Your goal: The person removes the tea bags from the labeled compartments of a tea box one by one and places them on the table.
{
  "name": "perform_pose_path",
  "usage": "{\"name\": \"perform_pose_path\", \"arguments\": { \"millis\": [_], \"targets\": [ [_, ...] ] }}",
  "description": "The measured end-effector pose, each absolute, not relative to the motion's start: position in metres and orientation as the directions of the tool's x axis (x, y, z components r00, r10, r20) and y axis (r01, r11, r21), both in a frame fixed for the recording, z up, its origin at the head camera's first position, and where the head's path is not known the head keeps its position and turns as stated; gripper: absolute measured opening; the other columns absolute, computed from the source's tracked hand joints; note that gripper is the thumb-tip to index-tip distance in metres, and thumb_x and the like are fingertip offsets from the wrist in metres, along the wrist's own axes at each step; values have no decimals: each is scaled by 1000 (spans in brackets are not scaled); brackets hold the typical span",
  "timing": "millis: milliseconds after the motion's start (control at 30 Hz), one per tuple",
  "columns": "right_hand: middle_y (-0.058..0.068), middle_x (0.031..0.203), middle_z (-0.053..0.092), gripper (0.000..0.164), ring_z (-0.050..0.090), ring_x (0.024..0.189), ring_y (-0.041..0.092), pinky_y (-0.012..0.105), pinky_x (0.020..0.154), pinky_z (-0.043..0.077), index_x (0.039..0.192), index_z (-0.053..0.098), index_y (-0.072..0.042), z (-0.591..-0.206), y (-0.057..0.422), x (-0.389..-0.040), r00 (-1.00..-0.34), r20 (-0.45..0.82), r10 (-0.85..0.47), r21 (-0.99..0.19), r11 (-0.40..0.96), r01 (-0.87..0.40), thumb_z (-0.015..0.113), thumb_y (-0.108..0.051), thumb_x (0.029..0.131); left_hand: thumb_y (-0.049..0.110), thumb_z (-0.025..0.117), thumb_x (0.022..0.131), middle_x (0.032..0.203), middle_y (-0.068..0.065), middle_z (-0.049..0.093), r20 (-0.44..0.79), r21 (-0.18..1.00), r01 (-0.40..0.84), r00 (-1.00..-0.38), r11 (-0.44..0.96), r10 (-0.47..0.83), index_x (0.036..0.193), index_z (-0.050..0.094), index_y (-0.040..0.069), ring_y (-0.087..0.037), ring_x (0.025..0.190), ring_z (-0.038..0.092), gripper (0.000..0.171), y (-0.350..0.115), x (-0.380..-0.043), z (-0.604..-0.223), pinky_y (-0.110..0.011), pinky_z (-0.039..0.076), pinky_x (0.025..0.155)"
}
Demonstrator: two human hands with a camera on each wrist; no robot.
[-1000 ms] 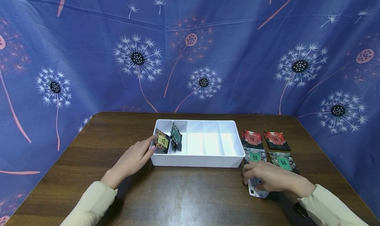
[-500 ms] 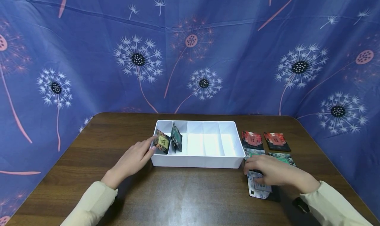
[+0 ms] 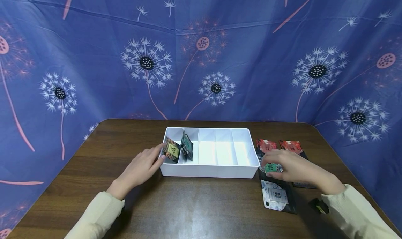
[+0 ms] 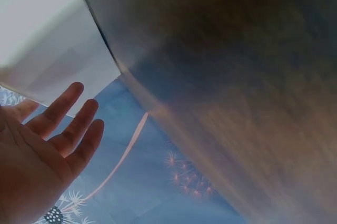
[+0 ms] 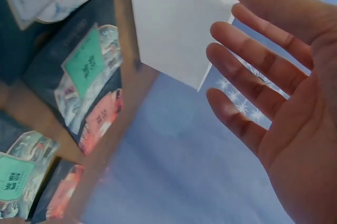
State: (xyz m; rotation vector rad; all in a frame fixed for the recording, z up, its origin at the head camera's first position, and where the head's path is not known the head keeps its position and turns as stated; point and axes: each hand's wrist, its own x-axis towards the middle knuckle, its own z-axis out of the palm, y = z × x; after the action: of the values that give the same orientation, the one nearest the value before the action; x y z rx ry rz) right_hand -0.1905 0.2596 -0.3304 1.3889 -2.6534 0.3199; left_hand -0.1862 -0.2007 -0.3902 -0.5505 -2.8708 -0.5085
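My left hand [image 3: 139, 167] touches the left end of the white divided box [image 3: 208, 171], its fingers at the rim beside a yellow-labelled packet [image 3: 171, 150]. That packet leans in the leftmost compartment. A dark green packet [image 3: 186, 145] stands tilted in the compartment to its right. Over the packets right of the box hovers my right hand [image 3: 293, 165], fingers apart and nothing held, as the right wrist view also shows. Beneath it lies a green-labelled packet [image 3: 272, 167], partly hidden by the hand. Nearer the front is a white-labelled packet [image 3: 275, 196], lying flat.
Two red-labelled packets [image 3: 266, 144] lie behind the right hand. A second green-labelled packet [image 5: 16, 176] shows in the right wrist view. A small dark item [image 3: 318, 206] is partly hidden by the right sleeve. Blue dandelion-print cloth [image 3: 251, 57] hangs behind the wooden table [image 3: 194, 204].
My right hand has moved from the white-labelled packet back to the green-labelled one, uncovering the white-labelled packet. The left hand has stayed at the box.
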Motion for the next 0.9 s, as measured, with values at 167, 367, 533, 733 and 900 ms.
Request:
{"name": "perform_pose_path", "arguments": {
  "millis": [167,367,533,733,900],
  "targets": [
    [-15,89,61,24,58,84,3,30,75,51,90,65,-25,-331,255,-197,-584,300,-754,-119,578,-807,76,-15,71,46,40,95,129,-9,54,242,262,371,-919,891,312,141,34,19,-30,114,53,54,-200,-185,-387,-51,41,92],
    [-12,93,63,24,60,95,11,41,84,49,93,66,-20,-337,250,-205,-609,358,-708,-130,608,-783,76,-15,72,47,43,93,129,-10,53,244,234,352,-924,906,295,141,33,17,-31,113,52,58,-198,-183,-380,-51,40,92],
    [-6,101,62,27,56,93,8,36,78,52,100,65,-14,-344,247,-214,-645,371,-668,-195,623,-758,74,-16,75,48,46,91,128,-12,53,244,209,325,-931,922,273,141,33,17,-33,111,53,60,-198,-185,-375,-53,42,88],
    [0,109,60,31,53,100,14,39,81,48,109,61,-9,-352,245,-229,-681,420,-600,-224,659,-719,70,-17,80,45,51,90,126,-13,55,294,164,331,-916,929,274,139,36,15,-34,108,53,60,-198,-188,-370,-52,43,83],
    [8,119,55,39,48,110,23,46,89,42,117,56,-5,-359,243,-239,-714,444,-541,-256,687,-680,68,-19,82,42,52,90,125,-13,54,333,143,344,-900,928,282,139,37,14,-35,110,52,58,-195,-192,-364,-51,43,83]
  ]
}}
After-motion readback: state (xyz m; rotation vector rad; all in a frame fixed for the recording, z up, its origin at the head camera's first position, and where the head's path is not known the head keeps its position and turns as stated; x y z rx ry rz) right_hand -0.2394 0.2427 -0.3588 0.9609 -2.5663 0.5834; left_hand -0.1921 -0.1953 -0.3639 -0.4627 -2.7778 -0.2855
